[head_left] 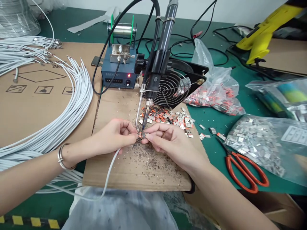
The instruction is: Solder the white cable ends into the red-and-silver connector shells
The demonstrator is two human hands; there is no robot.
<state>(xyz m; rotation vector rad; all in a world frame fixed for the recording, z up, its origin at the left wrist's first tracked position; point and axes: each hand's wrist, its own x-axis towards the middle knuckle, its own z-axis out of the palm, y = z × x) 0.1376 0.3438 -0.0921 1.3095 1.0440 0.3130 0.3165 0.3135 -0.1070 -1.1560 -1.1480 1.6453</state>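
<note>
My left hand (pixel 122 134) pinches the end of a white cable (pixel 109 172), which hangs from it and loops down over the cardboard edge. Between thumb and fingers, my right hand (pixel 165 139) grips a small USB connector (pixel 144 135) with a metal shell and an orange part. Cable end and connector meet under the tip of a soldering iron (pixel 145 118), held upright in a stand. A thin bent metal solder guide tube (pixel 139 110) comes down beside the tip. The exact joint is too small to make out.
Behind stands a blue solder feeder (pixel 120 68) with a solder spool (pixel 122 29), beside a fan (pixel 169 88). Loose connectors (pixel 178 119) lie in front of it. Red-handled scissors (pixel 247 171) and bags of metal parts (pixel 255 140) are right; bundled white cables (pixel 79 102) left.
</note>
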